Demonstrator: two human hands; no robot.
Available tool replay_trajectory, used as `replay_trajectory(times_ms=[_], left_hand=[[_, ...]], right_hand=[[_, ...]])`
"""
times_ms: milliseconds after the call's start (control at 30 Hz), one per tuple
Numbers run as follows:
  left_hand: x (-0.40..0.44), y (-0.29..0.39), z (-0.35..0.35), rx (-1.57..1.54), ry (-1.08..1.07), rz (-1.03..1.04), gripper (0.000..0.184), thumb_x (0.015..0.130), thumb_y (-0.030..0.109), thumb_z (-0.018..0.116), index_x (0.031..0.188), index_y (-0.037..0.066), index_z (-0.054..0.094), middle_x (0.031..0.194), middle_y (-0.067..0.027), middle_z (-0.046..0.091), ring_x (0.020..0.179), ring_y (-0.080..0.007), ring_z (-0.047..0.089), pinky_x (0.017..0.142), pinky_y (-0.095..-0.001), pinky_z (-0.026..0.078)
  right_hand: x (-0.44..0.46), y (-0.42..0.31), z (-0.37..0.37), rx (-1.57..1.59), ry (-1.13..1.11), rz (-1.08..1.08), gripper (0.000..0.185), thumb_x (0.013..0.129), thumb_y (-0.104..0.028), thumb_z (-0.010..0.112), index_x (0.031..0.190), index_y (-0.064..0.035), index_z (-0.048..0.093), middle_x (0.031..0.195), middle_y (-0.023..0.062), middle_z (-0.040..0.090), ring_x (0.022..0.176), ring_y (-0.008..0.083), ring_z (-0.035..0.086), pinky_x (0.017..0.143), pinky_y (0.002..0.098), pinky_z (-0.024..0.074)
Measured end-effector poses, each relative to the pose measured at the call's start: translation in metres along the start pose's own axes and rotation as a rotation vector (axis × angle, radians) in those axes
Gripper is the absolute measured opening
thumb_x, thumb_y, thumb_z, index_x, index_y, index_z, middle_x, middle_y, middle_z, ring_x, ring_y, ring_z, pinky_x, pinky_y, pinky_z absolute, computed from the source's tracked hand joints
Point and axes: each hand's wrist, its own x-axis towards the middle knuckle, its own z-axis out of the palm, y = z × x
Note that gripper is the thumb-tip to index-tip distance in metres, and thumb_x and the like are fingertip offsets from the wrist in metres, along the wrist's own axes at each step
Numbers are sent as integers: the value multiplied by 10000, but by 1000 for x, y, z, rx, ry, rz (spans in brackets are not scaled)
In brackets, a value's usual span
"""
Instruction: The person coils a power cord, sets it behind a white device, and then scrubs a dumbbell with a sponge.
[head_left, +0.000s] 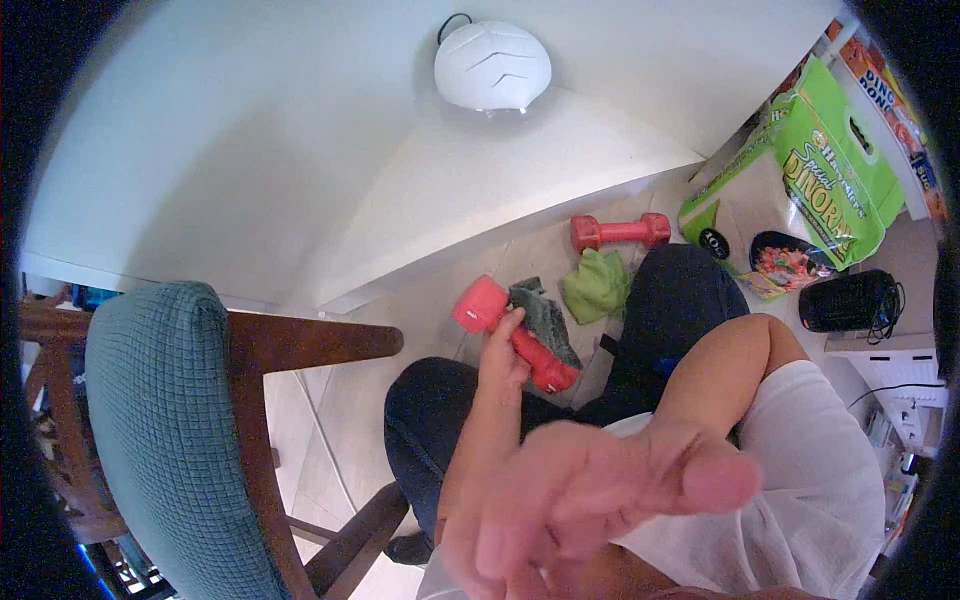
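My left hand (505, 352) is wrapped round the handle of a red dumbbell (480, 303), held at a slant above my lap. A dark grey-green cloth (545, 322) lies along the far side of that dumbbell and touches it. Close to the camera is my right hand (600, 490), raised and slightly blurred, its thumb apart from its loosely bent fingers; nothing shows in it. Beyond my legs, a second red dumbbell (620, 231) rests on the tiled floor. A crumpled light green cloth (597, 285) lies just in front of it.
At left stands a wooden chair (175, 430) with teal padding. A white panel (300, 180) rises in front, with a white rounded device (493, 67) on it. To the right are a green food bag (835, 170), a black speaker (850, 300) and a white shelf unit (900, 365) with cables.
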Motion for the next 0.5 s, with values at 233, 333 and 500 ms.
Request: replay_trajectory(times_ms=[233, 333, 500], left_hand=[[-6, 6, 14, -35, -3, -3, 251, 713, 51, 599, 929, 106, 485, 809, -43, 535, 711, -183, 549, 629, -329, 471], [11, -5, -10, -39, -17, -38, 249, 715, 51, 594, 931, 104, 483, 817, -48, 537, 724, -188, 553, 639, -330, 474], [-1, 1, 10, -65, -2, -14, 256, 706, 57, 607, 923, 112, 481, 781, -27, 527, 678, -176, 539, 608, -317, 467]], right_hand=[[8, 6, -5, 91, -146, -163, 879, 645, -617, 574, 1214, -14, 281, 1089, 160, 400, 785, 177, 541, 577, 255, 486], [8, -3, 0, 79, -83, -172, 884, 639, -629, 566, 1207, -12, 287, 1086, 176, 398, 799, 184, 545, 605, 258, 495], [7, 13, -18, 25, -253, -299, 881, 639, -647, 544, 1199, -11, 305, 1101, 218, 385, 794, 196, 561, 664, 260, 506]])
